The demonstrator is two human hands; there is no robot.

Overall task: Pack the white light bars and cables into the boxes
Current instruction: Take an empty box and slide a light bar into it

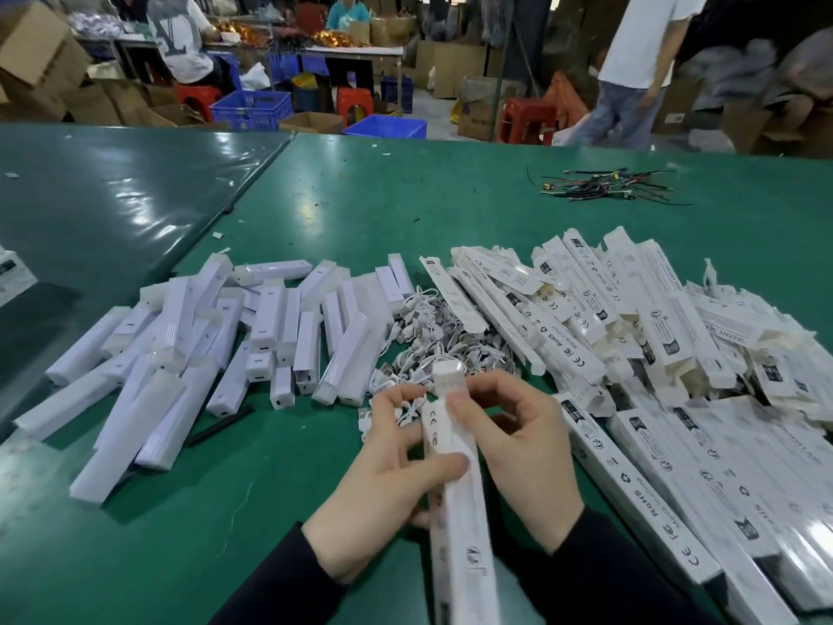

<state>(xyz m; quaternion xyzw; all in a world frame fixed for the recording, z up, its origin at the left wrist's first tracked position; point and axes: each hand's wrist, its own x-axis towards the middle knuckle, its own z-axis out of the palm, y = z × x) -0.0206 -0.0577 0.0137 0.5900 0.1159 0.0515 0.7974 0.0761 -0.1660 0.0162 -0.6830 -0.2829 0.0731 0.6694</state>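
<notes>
Both hands hold one long white printed box (455, 498) that points away from me over the green table (405, 209). My left hand (383, 480) grips its middle with the thumb across the top. My right hand (523, 448) pinches the box near its far end, where the flap (446, 372) stands open. A heap of white light bars (216, 345) lies to the left. White coiled cables (441, 336) are piled just beyond the hands. Several empty and flat boxes (631, 327) are heaped on the right.
A bundle of dark and coloured wires (608, 187) lies at the far right of the table. Packed boxes (703, 480) lie in a row at the near right. Beyond the table are blue crates (252, 108), red stools, cartons and people.
</notes>
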